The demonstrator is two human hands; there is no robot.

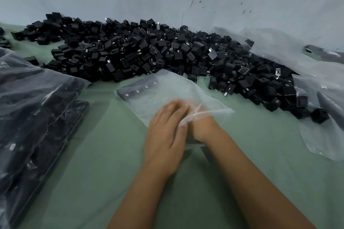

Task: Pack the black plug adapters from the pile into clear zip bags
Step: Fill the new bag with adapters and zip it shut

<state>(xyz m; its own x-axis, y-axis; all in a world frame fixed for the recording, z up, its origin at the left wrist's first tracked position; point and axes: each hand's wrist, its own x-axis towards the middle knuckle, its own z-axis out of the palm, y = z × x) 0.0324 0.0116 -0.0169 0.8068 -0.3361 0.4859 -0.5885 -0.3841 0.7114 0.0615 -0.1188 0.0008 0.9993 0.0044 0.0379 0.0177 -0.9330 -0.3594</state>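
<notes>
A big pile of black plug adapters point(149, 52) stretches along the wall from the far left to the right. In front of it a clear zip bag point(167, 87) lies on the green cloth, with a row of adapters point(134, 88) at its far end. My left hand point(165, 132) lies over the bag's near mouth, fingers on top and thumb pinching the bunched plastic edge. My right hand point(202, 126) reaches into the bag's mouth. Its fingers are blurred behind the plastic and my left hand, so what they hold is hidden.
Filled clear bags of adapters point(37, 108) are stacked at the left. Empty clear bags point(316, 135) lie at the right, partly over the pile's end. A few loose adapters point(319, 115) sit near them. The green cloth point(93, 163) covers the near surface; a grey wall stands behind.
</notes>
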